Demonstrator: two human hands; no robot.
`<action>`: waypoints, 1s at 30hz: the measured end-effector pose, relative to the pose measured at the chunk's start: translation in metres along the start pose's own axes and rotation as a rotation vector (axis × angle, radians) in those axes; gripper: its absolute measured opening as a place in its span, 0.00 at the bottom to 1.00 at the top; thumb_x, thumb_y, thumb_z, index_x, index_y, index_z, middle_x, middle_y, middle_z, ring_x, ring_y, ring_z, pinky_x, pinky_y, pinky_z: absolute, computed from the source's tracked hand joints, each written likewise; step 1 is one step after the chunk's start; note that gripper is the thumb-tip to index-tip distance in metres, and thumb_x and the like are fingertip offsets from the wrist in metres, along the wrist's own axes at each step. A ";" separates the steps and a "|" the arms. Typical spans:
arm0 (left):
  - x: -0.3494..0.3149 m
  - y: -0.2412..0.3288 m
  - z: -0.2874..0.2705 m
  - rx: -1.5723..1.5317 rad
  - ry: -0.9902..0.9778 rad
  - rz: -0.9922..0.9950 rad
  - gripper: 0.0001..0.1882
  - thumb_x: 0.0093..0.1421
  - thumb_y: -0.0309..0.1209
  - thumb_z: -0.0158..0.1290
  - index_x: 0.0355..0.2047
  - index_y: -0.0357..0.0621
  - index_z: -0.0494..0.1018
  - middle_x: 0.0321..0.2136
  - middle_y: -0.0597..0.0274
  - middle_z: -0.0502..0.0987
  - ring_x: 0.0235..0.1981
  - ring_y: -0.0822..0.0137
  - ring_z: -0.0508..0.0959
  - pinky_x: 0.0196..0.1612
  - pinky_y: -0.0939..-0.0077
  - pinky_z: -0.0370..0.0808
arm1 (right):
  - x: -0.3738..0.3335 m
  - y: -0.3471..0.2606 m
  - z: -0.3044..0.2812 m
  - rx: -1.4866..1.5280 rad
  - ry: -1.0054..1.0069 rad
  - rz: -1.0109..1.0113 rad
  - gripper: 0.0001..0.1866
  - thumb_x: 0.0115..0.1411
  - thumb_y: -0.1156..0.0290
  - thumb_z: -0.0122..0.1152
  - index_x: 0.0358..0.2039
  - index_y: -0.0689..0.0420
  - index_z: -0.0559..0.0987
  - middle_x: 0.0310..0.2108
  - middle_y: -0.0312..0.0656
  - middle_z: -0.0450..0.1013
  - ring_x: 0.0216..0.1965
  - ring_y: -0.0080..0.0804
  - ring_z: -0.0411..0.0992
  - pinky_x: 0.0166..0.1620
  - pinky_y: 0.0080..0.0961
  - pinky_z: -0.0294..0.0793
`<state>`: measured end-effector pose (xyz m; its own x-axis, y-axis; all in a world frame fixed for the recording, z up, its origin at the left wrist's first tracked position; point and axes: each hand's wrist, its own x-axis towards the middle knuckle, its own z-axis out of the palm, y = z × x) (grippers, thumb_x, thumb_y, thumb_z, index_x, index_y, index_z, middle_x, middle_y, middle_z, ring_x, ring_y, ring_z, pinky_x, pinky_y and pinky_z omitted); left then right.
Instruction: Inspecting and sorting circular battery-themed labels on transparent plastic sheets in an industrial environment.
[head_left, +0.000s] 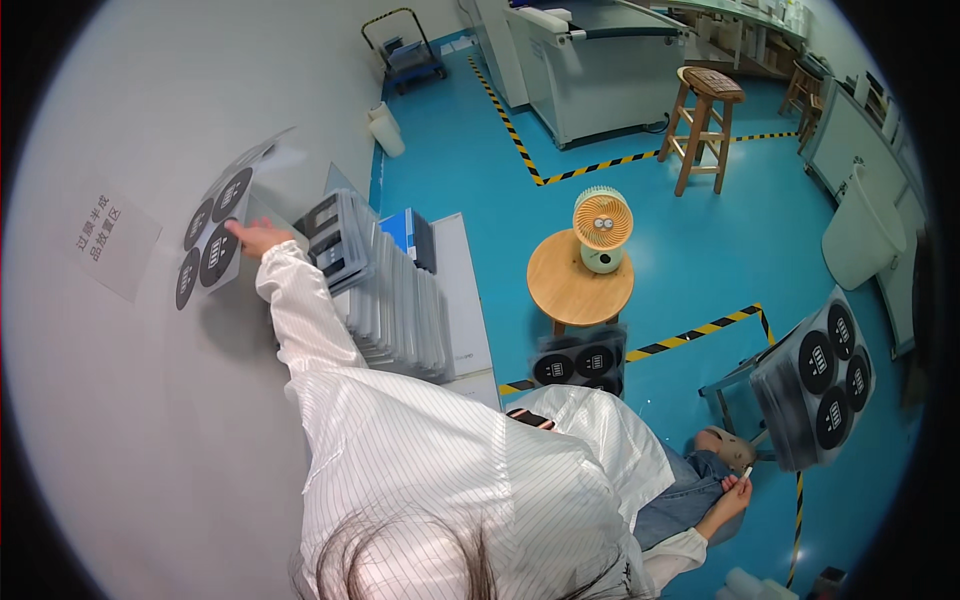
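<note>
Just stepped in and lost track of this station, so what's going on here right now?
A person in a striped white coat reaches out with the left hand to a clear sheet printed with black discs, lying on the grey table. The right hand hangs low by the knee, pinching a small white piece. Stacks of similar sheets stand beside the arm, and another stack rests on a stand to the right.

Clear sheet (215,235) with black circles, white pinstriped sleeve (300,320), teal floor (470,160) with yellow-black tape at 12 o'clock, orange-and-mint fan (602,230), tan stool (579,280).
</note>
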<state>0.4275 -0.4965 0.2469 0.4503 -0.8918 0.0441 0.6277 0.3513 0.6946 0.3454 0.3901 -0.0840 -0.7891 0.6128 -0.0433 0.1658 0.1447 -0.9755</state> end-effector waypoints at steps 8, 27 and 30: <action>-0.009 0.038 0.039 -0.110 -0.083 0.127 0.19 0.63 0.25 0.40 0.42 0.10 0.55 0.37 0.32 0.72 0.39 0.50 0.78 0.41 0.67 0.80 | -0.014 -0.014 0.004 0.035 0.014 -0.008 0.15 0.65 0.67 0.46 0.43 0.66 0.71 0.25 0.40 0.73 0.23 0.23 0.71 0.27 0.16 0.72; -0.207 0.072 0.127 -0.524 -1.100 -0.137 0.18 0.65 0.26 0.40 0.51 0.24 0.60 0.48 0.38 0.69 0.47 0.50 0.75 0.52 0.68 0.75 | -0.033 -0.013 0.017 0.189 0.018 -0.018 0.11 0.65 0.68 0.48 0.40 0.63 0.72 0.24 0.41 0.74 0.21 0.23 0.72 0.25 0.17 0.73; -0.224 0.062 0.152 -0.903 -1.613 -0.677 0.23 0.65 0.26 0.38 0.58 0.25 0.52 0.59 0.35 0.54 0.59 0.53 0.62 0.60 0.66 0.66 | -0.040 -0.029 0.043 0.318 0.009 -0.056 0.11 0.64 0.67 0.49 0.38 0.62 0.73 0.24 0.42 0.75 0.22 0.25 0.73 0.25 0.18 0.74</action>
<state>0.2687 -0.3183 0.3894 -0.5332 -0.1205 0.8374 0.7393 -0.5475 0.3920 0.3463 0.3280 -0.0637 -0.7860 0.6181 0.0133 -0.0725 -0.0708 -0.9949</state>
